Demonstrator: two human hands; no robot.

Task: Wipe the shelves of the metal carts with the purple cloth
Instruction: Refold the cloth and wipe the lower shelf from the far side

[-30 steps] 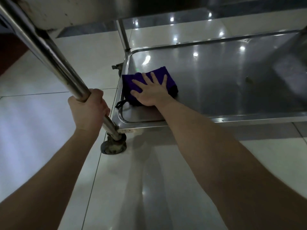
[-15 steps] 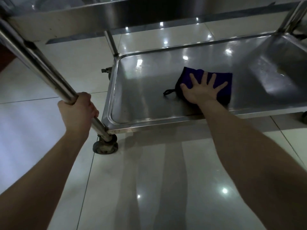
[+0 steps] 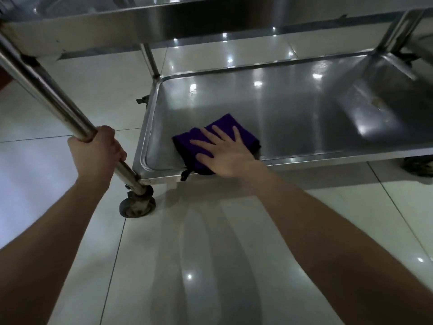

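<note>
**Purple cloth point(image 3: 226, 123) pressed on the bottom shelf under our right hand point(image 3: 228, 153)**

From the head camera we look down at the folded purple cloth. It lies near the front left corner of the shiny stainless-steel bottom shelf point(image 3: 304, 118) of the metal cart, and its near edge reaches the shelf's front rim. Our right hand lies flat on top of it, palm down, with the fingers straight and spread apart, pressing the cloth against the steel. A small black loop tag point(image 3: 185, 174) sticks out of the cloth's near corner and hangs over the rim.

Our left hand point(image 3: 98, 152) is curled tightly round the round polished steel corner post point(image 3: 46, 97) of the cart, low down and just above the shelf's corner. Below that corner a dark, grimy caster wheel point(image 3: 137, 205) rests on the glossy pale floor tiles point(image 3: 187, 254). A second wheel point(image 3: 419, 165) shows under the shelf's right end.

Farther right on the shelf, well apart from the cloth, we see a small yellowish stain point(image 3: 377, 103). The steel upper shelf point(image 3: 117, 22) runs across the top of the view.
</note>
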